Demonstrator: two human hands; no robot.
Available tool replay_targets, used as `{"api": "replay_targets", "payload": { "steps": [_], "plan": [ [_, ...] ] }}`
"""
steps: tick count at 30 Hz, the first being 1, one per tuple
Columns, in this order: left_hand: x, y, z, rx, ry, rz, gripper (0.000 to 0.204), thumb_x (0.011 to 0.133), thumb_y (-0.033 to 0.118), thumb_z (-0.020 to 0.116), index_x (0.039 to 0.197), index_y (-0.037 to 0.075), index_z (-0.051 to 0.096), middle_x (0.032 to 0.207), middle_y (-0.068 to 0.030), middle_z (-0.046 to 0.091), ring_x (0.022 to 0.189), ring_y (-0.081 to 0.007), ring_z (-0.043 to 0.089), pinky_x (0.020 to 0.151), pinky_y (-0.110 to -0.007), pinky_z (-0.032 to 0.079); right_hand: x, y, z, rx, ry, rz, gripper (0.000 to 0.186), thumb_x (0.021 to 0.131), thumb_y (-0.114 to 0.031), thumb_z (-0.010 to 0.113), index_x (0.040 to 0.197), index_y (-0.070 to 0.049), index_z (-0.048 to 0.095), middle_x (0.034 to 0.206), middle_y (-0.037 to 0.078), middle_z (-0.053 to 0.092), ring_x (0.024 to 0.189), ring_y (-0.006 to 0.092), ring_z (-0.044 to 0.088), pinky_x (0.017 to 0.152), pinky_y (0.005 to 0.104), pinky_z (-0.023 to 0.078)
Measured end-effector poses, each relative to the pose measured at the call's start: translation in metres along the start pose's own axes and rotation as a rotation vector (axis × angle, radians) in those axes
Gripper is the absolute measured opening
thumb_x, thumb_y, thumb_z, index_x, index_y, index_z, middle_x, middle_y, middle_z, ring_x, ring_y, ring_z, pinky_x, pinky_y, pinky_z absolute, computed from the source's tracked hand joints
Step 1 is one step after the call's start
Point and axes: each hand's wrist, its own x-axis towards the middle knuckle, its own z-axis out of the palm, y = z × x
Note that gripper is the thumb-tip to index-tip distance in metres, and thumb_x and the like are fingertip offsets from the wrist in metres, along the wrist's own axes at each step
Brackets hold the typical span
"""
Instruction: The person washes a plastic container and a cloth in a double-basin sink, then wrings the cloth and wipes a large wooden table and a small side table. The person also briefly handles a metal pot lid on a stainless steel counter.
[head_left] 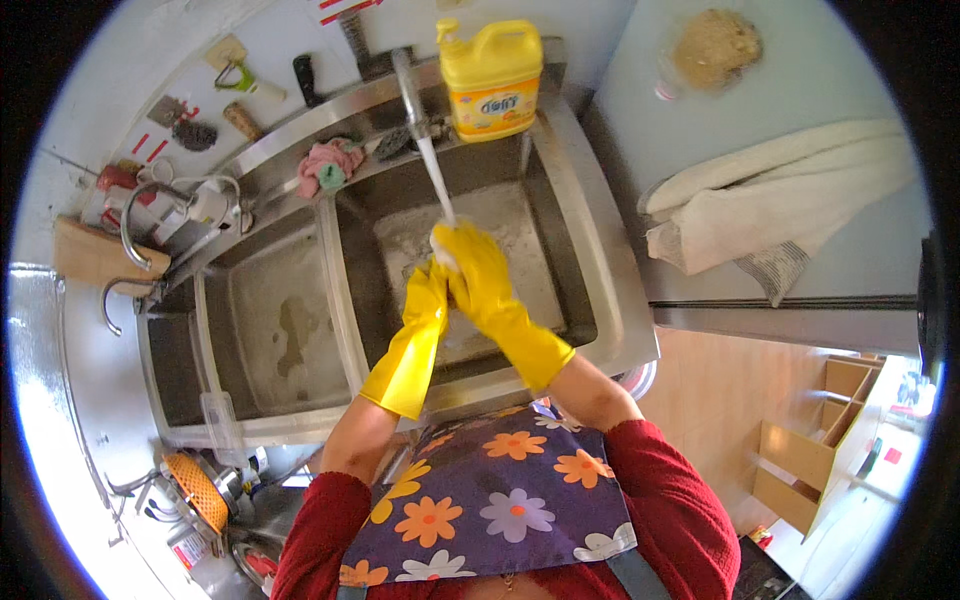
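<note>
Both my hands wear long yellow rubber gloves and meet over the right basin of the steel sink (620, 290). Water runs from the faucet (408, 90) onto my right hand (474, 262), whose fingers curl over a small pale thing (443, 252); its kind is mostly hidden. My left hand (427, 290) presses close against the right from below, fingers bent in. Whether it grips the same pale thing is hard to make out. Wet, foamy patches show on the basin floor (510, 215) beneath them.
A yellow jug of detergent (492, 85) stands behind the basin. Pink and green cloths (328, 167) and a dark scrubber (392, 144) lie on the ledge. To the left are another basin (270, 290) and a curved faucet (128, 215). White towels (780, 200) rest on the right counter.
</note>
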Motion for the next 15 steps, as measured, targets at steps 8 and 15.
{"api": "replay_targets", "payload": {
  "steps": [8, 15],
  "plan": [
    [-0.054, 0.046, -0.038, -0.116, -0.446, -0.052, 0.043, 0.109, 0.034, 0.051, 0.12, -0.004, 0.068, 0.095, -0.0161, 0.077, 0.071, -0.0212, 0.073, 0.063, -0.031, 0.059, 0.001, 0.115, 0.04, 0.282, -0.966, 0.464, 0.043, 0.101, -0.043, 0.06, 0.124, -0.008, 0.069, 0.119, 0.01, 0.073, 0.109, 0.0266, 0.069, 0.097, 0.0384, 0.052],
    [-0.05, 0.034, -0.089, -0.246, -0.378, -0.127, 0.052, 0.105, 0.043, 0.058, 0.118, -0.005, 0.068, 0.089, -0.0177, 0.076, 0.064, -0.0235, 0.072, 0.057, -0.033, 0.058, -0.056, 0.13, 0.041, 1.346, -0.569, 1.547, 0.04, 0.103, -0.04, 0.057, 0.115, -0.006, 0.072, 0.107, 0.012, 0.076, 0.096, 0.0286, 0.073, 0.092, 0.0448, 0.058]
  ]
}}
